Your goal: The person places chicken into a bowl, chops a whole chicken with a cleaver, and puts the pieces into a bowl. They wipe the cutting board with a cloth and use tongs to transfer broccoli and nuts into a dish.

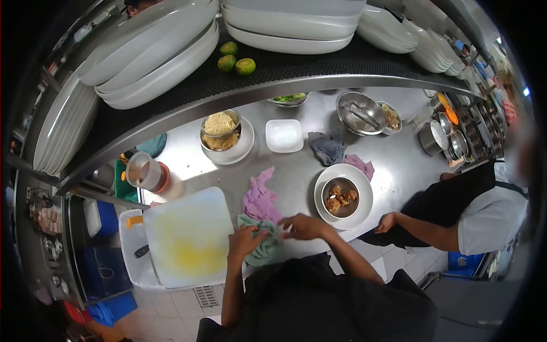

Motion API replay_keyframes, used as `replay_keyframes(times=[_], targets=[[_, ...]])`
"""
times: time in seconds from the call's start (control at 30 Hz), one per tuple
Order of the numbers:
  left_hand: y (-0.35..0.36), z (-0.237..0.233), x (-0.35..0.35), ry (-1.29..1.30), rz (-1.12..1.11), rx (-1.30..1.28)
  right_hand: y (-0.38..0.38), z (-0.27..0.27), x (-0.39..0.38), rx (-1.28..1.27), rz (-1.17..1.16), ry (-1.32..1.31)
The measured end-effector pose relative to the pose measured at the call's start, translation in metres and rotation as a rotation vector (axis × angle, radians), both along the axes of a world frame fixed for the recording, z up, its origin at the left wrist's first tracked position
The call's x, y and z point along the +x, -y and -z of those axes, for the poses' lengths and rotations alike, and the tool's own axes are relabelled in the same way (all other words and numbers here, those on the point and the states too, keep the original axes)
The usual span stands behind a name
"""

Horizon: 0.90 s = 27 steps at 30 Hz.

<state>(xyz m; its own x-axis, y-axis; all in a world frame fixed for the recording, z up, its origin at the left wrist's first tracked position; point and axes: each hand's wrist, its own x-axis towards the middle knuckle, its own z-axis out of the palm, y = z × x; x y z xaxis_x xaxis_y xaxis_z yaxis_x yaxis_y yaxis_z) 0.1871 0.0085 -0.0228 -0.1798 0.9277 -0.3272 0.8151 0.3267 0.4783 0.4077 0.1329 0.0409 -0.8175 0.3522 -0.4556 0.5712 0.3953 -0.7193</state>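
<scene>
A crumpled green cloth (pixel 263 246) lies at the front edge of the steel counter. My left hand (pixel 245 239) rests on its left side, fingers stretched over the fabric. Just to the right, my right hand (pixel 303 227) hovers by the cloth with its fingers apart and nothing in them. A pink cloth (pixel 261 196) lies bunched up behind the green one. Right of my hands, a metal bowl (pixel 341 212) with browned fried pieces (pixel 340 198) sits in a wide white bowl (pixel 364 199). To the left is a white cutting board (pixel 188 228) with a yellow stain.
A co-worker (pixel 478 211) stands close on the right. Overhead, a shelf (pixel 273 88) carries stacked white dishes (pixel 290 28) and several green citrus fruits (pixel 245 66). Behind the cloths are a noodle bowl (pixel 221 130), a square white dish (pixel 284 135) and a mixing bowl (pixel 350 114).
</scene>
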Motion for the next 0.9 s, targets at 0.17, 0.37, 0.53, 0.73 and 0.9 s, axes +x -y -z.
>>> replay_keyframes(times=[0.17,0.37,0.53,0.73,0.9], targets=[[-0.011,-0.017,-0.013,0.128,-0.153,0.140,-0.112,0.055,0.020,-0.365,0.505,-0.556],[-0.052,-0.002,-0.019,0.374,-0.290,0.431,-0.258,0.122,0.019,-0.216,0.803,-0.798],[-0.151,0.023,-0.013,0.669,-0.320,0.393,-0.377,0.099,-0.020,-0.165,1.212,-0.692],[-0.295,0.071,-0.006,0.437,-0.420,0.257,-0.432,0.099,-0.030,-0.204,1.271,-0.668],[-0.295,0.059,0.001,0.616,-0.423,0.066,-0.418,0.105,-0.013,-0.232,1.207,-0.615]])
